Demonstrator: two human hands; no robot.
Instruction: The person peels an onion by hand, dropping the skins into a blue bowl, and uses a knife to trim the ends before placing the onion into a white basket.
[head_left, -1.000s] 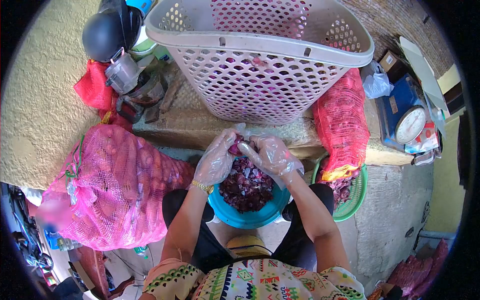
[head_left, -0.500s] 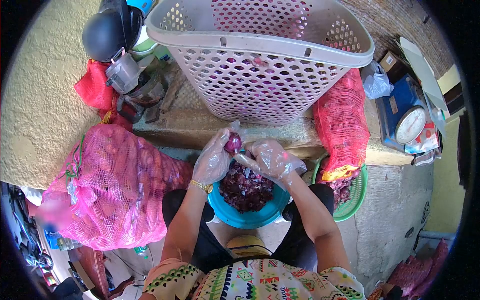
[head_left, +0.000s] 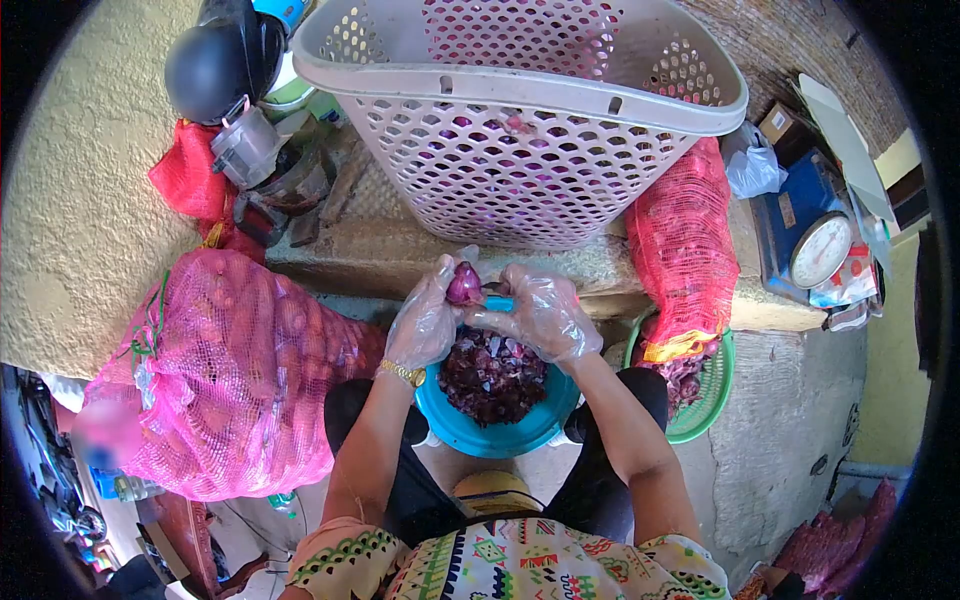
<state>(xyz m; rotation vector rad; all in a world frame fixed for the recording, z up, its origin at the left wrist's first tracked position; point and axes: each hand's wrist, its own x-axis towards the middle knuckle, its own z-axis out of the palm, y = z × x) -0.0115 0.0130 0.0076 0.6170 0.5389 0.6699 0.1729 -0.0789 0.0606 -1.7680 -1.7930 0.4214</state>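
My left hand [head_left: 421, 318], in a clear plastic glove, grips a purple-red onion [head_left: 464, 285] between thumb and fingers. Close by on its right is my right hand [head_left: 540, 315], gloved too, its fingers curled and its thumb reaching toward the onion's lower end. A small dark edge shows at those right fingers, but I cannot make out what it is. Below both hands a blue basin [head_left: 497, 440] holds a heap of dark onion skins [head_left: 493, 378].
A large perforated basket [head_left: 520, 150] with onions stands ahead on a ledge. Pink mesh sacks of onions lie left [head_left: 230, 380] and right [head_left: 685, 240]. Under the right sack sits a green basket [head_left: 715, 395]. A dial scale [head_left: 822, 250] is at far right.
The right hand has turned and its fingers have come up and curled in beside the onion. The onion is tilted slightly differently in the left hand, which stays nearly in place.
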